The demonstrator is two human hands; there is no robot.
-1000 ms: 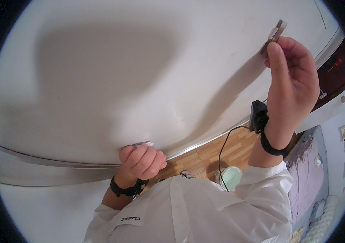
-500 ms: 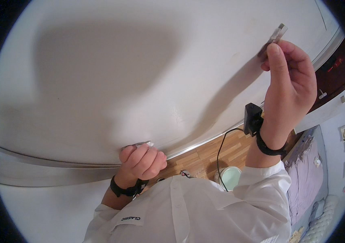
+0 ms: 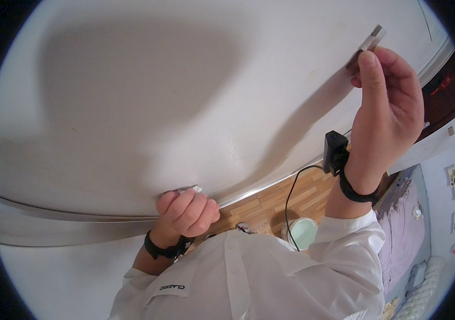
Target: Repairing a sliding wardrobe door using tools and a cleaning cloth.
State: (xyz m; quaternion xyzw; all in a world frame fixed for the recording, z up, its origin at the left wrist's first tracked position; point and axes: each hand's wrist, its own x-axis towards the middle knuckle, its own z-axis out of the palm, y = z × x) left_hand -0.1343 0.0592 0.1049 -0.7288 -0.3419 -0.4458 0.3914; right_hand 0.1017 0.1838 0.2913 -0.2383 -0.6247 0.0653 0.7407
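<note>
My right hand (image 3: 390,101) is raised at the upper right, its thumb and fingers pinching a small, flat, shiny strip (image 3: 372,38). The strip is clear or metallic with a dark part at its lower end; its exact kind I cannot make out. It lies close to or against a broad white panel (image 3: 184,101). Lower down, left of centre, my left hand (image 3: 189,212) is closed around a crumpled whitish piece (image 3: 196,189), perhaps paper or cloth, of which only an edge shows. That hand is near the panel's lower edge.
A black device (image 3: 336,152) is strapped to my right wrist, its cable hanging down. A bucket (image 3: 303,233) with pale green contents stands on the wooden floor (image 3: 264,205). A bed with a lilac cover (image 3: 402,229) is at the right, beside a dark brown door (image 3: 441,101).
My right hand has moved slightly up and right with the shiny strip in it. My left hand stays almost where it was.
</note>
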